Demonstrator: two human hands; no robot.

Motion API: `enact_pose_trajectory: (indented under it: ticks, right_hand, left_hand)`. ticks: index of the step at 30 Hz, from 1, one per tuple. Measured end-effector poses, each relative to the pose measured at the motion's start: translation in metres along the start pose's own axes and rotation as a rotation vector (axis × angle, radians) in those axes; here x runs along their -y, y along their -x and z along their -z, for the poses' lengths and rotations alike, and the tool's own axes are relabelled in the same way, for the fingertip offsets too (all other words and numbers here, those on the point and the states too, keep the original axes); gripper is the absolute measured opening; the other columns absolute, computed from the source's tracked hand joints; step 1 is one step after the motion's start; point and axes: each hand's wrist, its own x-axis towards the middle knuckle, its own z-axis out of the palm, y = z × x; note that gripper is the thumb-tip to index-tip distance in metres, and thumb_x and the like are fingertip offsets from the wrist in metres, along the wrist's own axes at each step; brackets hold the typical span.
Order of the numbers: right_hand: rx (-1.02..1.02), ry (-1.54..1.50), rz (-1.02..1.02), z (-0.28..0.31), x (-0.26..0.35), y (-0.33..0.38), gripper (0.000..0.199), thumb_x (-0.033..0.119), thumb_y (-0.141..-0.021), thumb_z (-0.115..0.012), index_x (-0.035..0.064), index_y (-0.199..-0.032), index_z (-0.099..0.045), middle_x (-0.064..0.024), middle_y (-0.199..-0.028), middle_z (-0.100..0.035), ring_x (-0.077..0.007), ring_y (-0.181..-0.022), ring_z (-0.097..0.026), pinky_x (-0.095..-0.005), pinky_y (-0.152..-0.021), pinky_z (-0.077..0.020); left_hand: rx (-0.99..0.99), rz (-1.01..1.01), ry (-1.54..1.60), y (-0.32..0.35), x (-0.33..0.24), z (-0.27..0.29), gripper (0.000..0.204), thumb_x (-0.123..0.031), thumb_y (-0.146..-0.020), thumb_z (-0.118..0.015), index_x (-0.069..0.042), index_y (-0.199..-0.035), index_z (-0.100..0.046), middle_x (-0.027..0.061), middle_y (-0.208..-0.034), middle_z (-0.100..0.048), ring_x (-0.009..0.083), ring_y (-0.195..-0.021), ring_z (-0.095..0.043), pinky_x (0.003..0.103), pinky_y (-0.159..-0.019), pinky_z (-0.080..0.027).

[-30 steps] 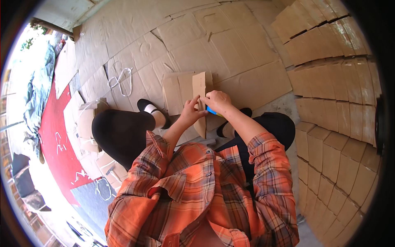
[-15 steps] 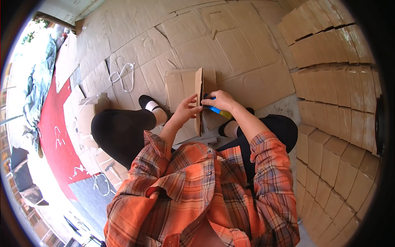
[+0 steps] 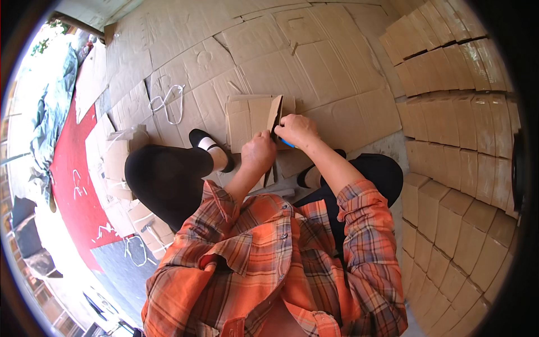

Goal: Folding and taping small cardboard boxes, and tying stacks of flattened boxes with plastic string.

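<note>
Between my knees a narrow piece of cardboard [image 3: 275, 110] stands on edge, slightly tilted. My left hand [image 3: 259, 151] is closed on the near part of this cardboard, its back turned up. On the other side my right hand [image 3: 297, 131] is closed too, its fingers against the cardboard. Under that palm a sliver of a blue object [image 3: 287, 143] shows; the hand hides most of it, and its kind cannot be made out. Just beyond my left hand lies a flat cardboard stack [image 3: 241, 119].
Flattened cardboard sheets [image 3: 269, 56] cover the floor. Rows of stacked cartons [image 3: 449, 151] rise along the right. A loop of white string [image 3: 168, 105] lies at the left, beyond a bundle of cardboard [image 3: 122, 149]. Farther left is a red sheet [image 3: 73, 180].
My left hand has turned over and closed on the cardboard, which now leans more. My right hand has moved slightly away from me and covers most of the blue object; its yellow end no longer shows.
</note>
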Motion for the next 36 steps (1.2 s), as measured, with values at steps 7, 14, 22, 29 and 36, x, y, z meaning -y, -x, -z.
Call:
enact_pose_trajectory:
  ticks: [7,14,22,29,36]
  right_hand:
    - [0.000,0.065,-0.006,0.008,-0.005,0.008,0.029,0.031,-0.071,-0.055,0.0076,-0.081,-0.069,-0.0164,-0.085,-0.066,-0.0338,-0.084,-0.063,-0.0433,-0.076,-0.0498]
    - [0.010,0.168,0.097,0.008,-0.009,0.023,0.028,0.032,-0.072,-0.055,0.0095,-0.083,-0.068,-0.0172,-0.086,-0.065,-0.0353,-0.084,-0.062,-0.0439,-0.074,-0.0496]
    - [-0.001,0.140,0.113,-0.013,-0.020,0.013,0.028,0.034,-0.075,-0.057,0.0087,-0.080,-0.068,-0.0132,-0.083,-0.066,-0.0312,-0.082,-0.063,-0.0418,-0.074,-0.0505]
    - [0.028,0.139,0.117,-0.018,-0.023,0.006,0.029,0.036,-0.077,-0.056,0.0098,-0.084,-0.068,-0.0158,-0.085,-0.065,-0.0346,-0.084,-0.062,-0.0443,-0.076,-0.0493]
    - [-0.012,0.158,0.165,-0.015,-0.021,0.008,0.029,0.035,-0.077,-0.057,0.0084,-0.081,-0.067,-0.0147,-0.082,-0.065,-0.0323,-0.083,-0.062,-0.0432,-0.075,-0.0495]
  left_hand:
    - [-0.134,0.066,-0.093,-0.022,0.010,0.020,0.024,-0.023,-0.086,-0.047,-0.005,-0.075,-0.058,0.0179,-0.074,-0.063,0.0369,-0.067,-0.063,0.048,-0.060,-0.051]
    - [-0.289,0.127,0.020,-0.071,0.030,0.041,0.029,-0.029,-0.089,-0.045,-0.003,-0.084,-0.059,0.0193,-0.084,-0.064,0.0407,-0.071,-0.061,0.049,-0.065,-0.050]
    - [-0.499,0.011,0.279,-0.068,0.039,0.010,0.015,-0.022,-0.083,-0.060,-0.010,-0.091,-0.059,0.0114,-0.092,-0.061,0.0355,-0.079,-0.060,0.044,-0.066,-0.048]
    - [-0.327,-0.122,0.077,-0.058,0.041,0.026,0.036,-0.020,-0.077,-0.067,-0.010,-0.110,-0.059,0.0121,-0.090,-0.059,0.0319,-0.077,-0.060,0.040,-0.066,-0.049]
    - [0.150,0.255,0.639,-0.032,0.034,0.044,0.069,-0.021,-0.069,-0.074,0.002,-0.127,-0.045,0.0190,-0.098,-0.058,0.0290,-0.086,-0.059,0.036,-0.076,-0.048]
